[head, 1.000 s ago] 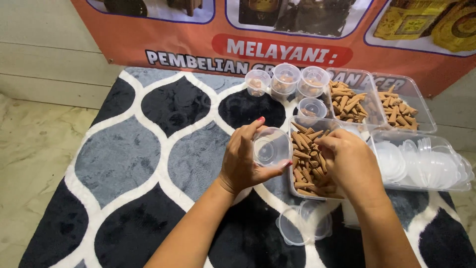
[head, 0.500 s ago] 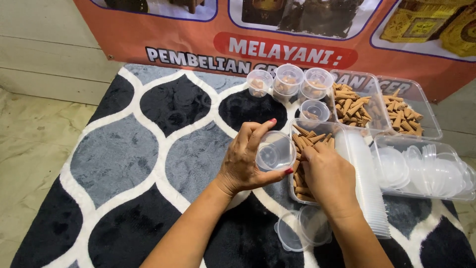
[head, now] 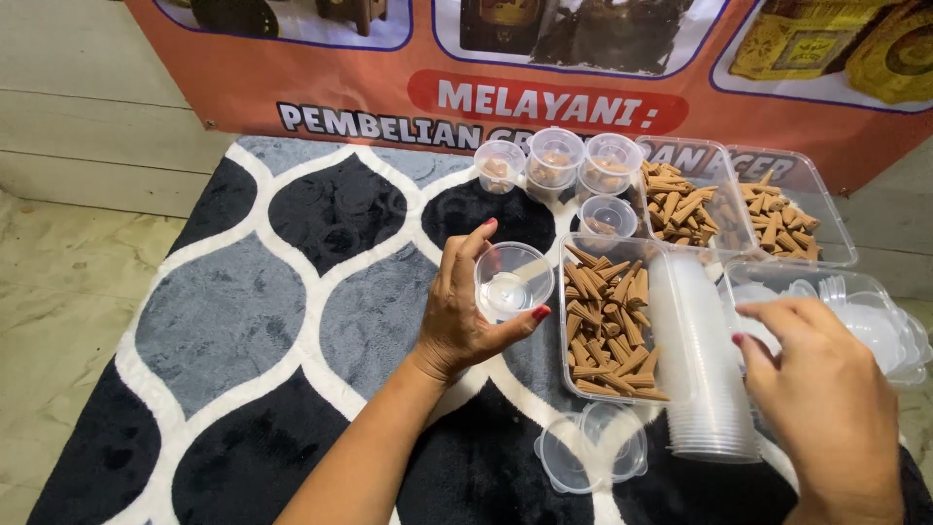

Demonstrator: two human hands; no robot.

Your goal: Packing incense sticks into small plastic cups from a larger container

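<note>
Patterned black, grey and white rug (head: 243,321) covers the floor under me, with an orange banner (head: 321,87) along the wall beyond it. One landmark serves for all: the clear tray of brown cones (head: 612,321) in the middle. Just left of that tray my left hand (head: 462,311) has its fingers (head: 530,316) closed around a small clear cup (head: 512,282), tilted so its empty mouth faces me. Right of the tray lies a stack of nested cups (head: 705,369), on its side, and my right hand (head: 826,399) hovers beside it with the fingers loosely curled, holding nothing that I can see. Beyond the tray stand four small cups with cones in them (head: 556,160) and two more trays of cones (head: 724,199). Nearer me than the tray lie loose clear lids (head: 593,452). I judge this the filling step: the cup is ready and empty. Next my right hand would need to cross to the tray and pinch cones gently.
</note>
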